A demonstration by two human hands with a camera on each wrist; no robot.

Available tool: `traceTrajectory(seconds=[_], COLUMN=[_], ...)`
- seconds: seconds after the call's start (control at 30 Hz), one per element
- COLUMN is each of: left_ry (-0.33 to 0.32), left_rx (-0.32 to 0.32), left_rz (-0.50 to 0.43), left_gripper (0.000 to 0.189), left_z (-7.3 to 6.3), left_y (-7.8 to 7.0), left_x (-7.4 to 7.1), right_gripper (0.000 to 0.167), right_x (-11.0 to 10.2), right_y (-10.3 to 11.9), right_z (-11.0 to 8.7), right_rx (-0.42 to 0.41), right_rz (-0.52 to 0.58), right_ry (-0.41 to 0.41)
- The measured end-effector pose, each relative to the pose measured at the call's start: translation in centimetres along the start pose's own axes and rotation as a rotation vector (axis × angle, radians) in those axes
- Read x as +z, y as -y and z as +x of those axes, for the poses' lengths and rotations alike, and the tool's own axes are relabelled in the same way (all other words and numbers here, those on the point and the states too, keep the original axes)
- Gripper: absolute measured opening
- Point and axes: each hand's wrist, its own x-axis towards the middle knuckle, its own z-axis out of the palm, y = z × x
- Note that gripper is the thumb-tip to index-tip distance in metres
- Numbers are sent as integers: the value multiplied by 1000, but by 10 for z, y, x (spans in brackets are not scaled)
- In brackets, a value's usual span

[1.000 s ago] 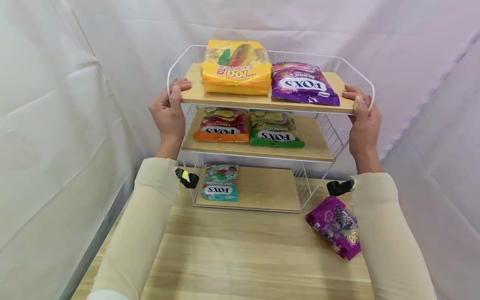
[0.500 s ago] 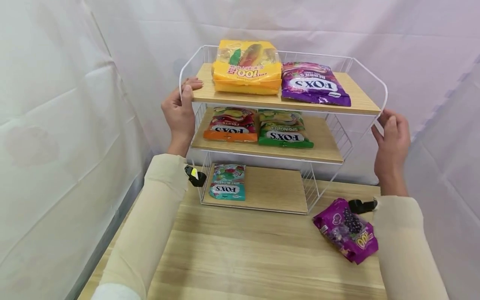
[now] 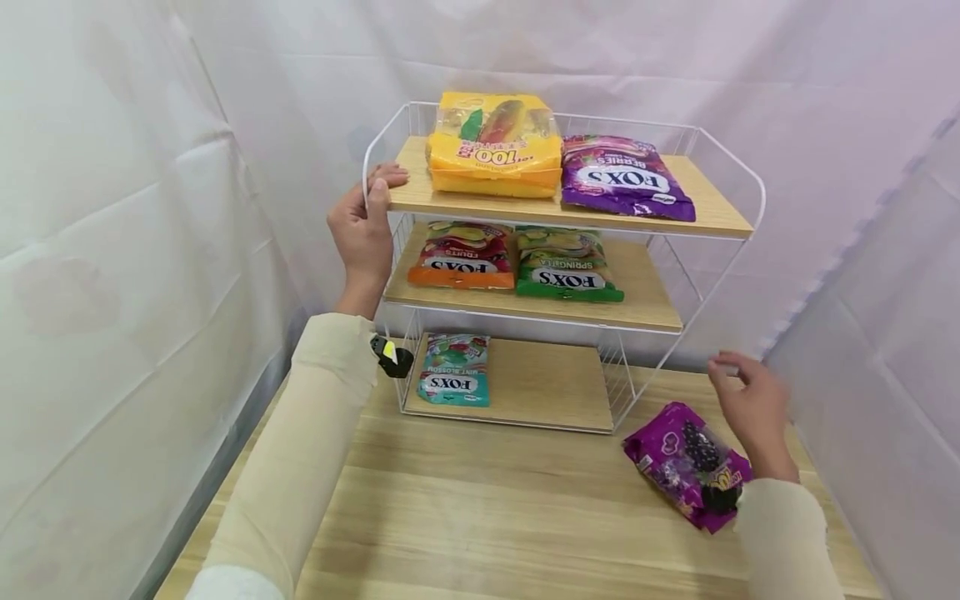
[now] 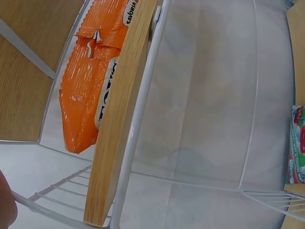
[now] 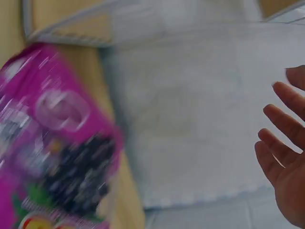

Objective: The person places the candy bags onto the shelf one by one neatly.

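Observation:
A three-tier rack (image 3: 712, 200) of white wire with wooden boards stands on the table. My left hand (image 3: 363, 233) grips the left front corner of its top tier, fingers over the board and thumb at the front edge. Only a bit of that hand (image 4: 5, 202) shows in the left wrist view. To the right of the rack, my right hand (image 3: 753, 408) is in the air holding nothing, its fingers loosely bent. Below it lies a purple candy bag (image 3: 663, 458) with a grape picture, partly covered by the black wrist camera. The right wrist view is blurred.
The top tier holds a yellow mango bag (image 3: 495, 158) and a purple berries bag (image 3: 622, 179). On the middle tier are an orange-red bag (image 3: 461, 258) and a green bag (image 3: 566, 267); a teal bag (image 3: 453, 371) lies on the bottom tier. White curtains (image 3: 112, 292) surround the table (image 3: 480, 517).
My right hand has let go of the rack's top right corner and moved down to above the purple grape bag. The left hand keeps its grip at the left corner.

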Motion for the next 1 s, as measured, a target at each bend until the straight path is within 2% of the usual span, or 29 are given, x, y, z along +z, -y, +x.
traceTrajectory(seconds=[0.1, 0.17, 0.27, 0.43, 0.7, 1.0], left_ry=[-6, 0, 10, 5, 21, 37], left_rx=[-1, 8, 8, -6, 12, 12], left_rz=[9, 11, 8, 5, 7, 8], left_gripper=[27, 27, 27, 27, 27, 27], left_z=[0, 0, 1, 1, 1, -1], left_y=[0, 0, 0, 0, -1, -1], left_x=[0, -1, -1, -2, -3, 0], right_gripper=[29, 28, 32, 47, 63, 77], right_x=[10, 15, 18, 21, 34, 36], right_y=[-25, -39, -54, -70, -85, -92], right_z=[-15, -24, -37, -48, -54, -57], right_rx=[-104, -113, -93, -48, -44, 34], right_rz=[-84, -100, -132, -177, -234, -241], right_ry=[18, 45, 92, 218, 337, 469])
